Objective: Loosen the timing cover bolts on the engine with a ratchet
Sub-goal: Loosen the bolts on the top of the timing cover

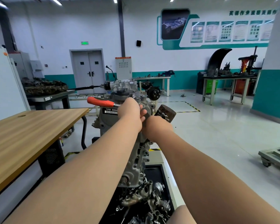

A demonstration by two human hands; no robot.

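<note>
Straight ahead, an engine (pixel 136 160) stands on its end, with the timing cover (pixel 106 125) at the top, facing the viewer. Both bare arms reach forward to it. A ratchet (pixel 102 101) lies across the top of the cover. Its long axis runs almost level, left to right, and the red grip sticks out free to the left. Its working end is hidden under the left hand (pixel 130 110).

The left hand is seen from the back, fingers curled over that end of the ratchet. The bolt beneath cannot be seen. The right hand (pixel 157 126) sits just below and to the right, touching the left hand, close against the cover. Its fingers are hidden, so whether it grips or only presses cannot be told. A dark oil filter (pixel 165 113) juts out just beyond it.

No hand is on the red grip. It lies to the left of both hands, and the left hand is the nearer. A swing of the handle would likely begin from that side. A wooden tabletop (pixel 31 135) stands at the left, apart from the engine.
</note>
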